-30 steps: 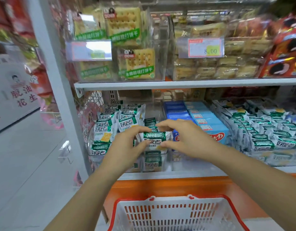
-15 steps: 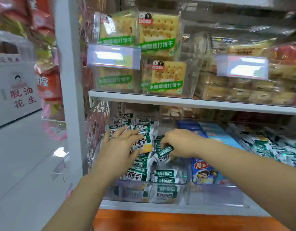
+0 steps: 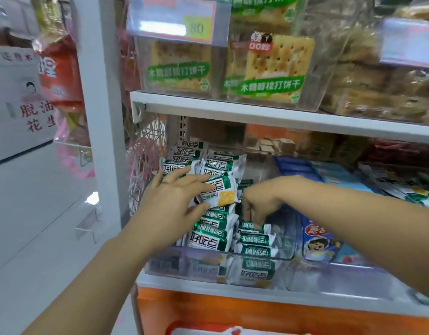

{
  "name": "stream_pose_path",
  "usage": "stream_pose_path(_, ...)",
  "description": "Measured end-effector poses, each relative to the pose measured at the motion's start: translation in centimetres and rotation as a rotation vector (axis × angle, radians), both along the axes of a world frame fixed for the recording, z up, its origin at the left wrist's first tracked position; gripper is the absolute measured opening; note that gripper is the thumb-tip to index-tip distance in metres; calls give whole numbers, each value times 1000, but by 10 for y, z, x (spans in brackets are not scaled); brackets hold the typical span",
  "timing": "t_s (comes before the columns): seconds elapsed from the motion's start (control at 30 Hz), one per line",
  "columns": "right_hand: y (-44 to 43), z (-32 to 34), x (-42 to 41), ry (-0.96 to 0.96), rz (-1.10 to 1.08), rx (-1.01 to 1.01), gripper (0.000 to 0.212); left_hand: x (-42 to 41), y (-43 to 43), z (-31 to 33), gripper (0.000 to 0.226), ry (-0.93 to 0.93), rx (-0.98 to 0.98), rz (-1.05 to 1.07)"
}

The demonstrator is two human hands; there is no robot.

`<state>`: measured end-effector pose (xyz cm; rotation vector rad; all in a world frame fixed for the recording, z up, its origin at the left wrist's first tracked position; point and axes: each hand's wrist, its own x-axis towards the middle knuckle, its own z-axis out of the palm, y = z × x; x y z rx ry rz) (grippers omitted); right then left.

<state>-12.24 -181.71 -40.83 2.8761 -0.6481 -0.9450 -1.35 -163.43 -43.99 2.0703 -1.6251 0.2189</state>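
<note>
Motion blur smears the fingertips of the right hand (image 3: 261, 199), so it cannot be told whether they pinch the front packet (image 3: 251, 227) of the right-hand row or only touch it. A red-and-white basket (image 3: 232, 331) is cut off at the bottom edge, and glare washes out the price tag (image 3: 174, 20) overhead. Green-and-white snack packets (image 3: 208, 235) stand in two rows in a clear bin (image 3: 184, 264) at the left end of the lower shelf, near a white upright (image 3: 99, 117). Blue boxes (image 3: 317, 240) sit just beside the bin on the right, the upper shelf (image 3: 257, 114) hangs close above, and open room shows behind the right row. The left hand (image 3: 174, 206), fingers straight and spread, rests on a tilted packet (image 3: 220, 193) atop the left row, thumb along its lower edge. The right hand's fingers curl downward into the right row.
</note>
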Motion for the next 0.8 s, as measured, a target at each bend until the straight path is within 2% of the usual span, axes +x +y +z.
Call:
stream_pose_path(0.13, -24, 16, 0, -156, -11, -86, 36, 2, -1, -5, 41, 5, -68, -35)
stream_pose_path(0.27, -37, 13, 9, -189, -56, -52, 39, 4, -2, -6, 41, 16, -79, -39)
stream_pose_path(0.43, -41, 4, 21, -105, -68, -61, 41, 10, -5, -10, 45, 11, -105, -54)
stream_pose_path(0.6, -48, -13, 26, 29, -36, -203, 49, 12, -6, -12, 44, 1, -116, -60)
stream_pose_path(0.73, -46, -15, 24, -56, -121, -142, 25, 13, -7, -14, 41, -8, -129, -56)
stream_pose_path(0.8, -48, -15, 23, -50, -99, -140, 23, 14, -8, -15, 42, -12, -129, -57)
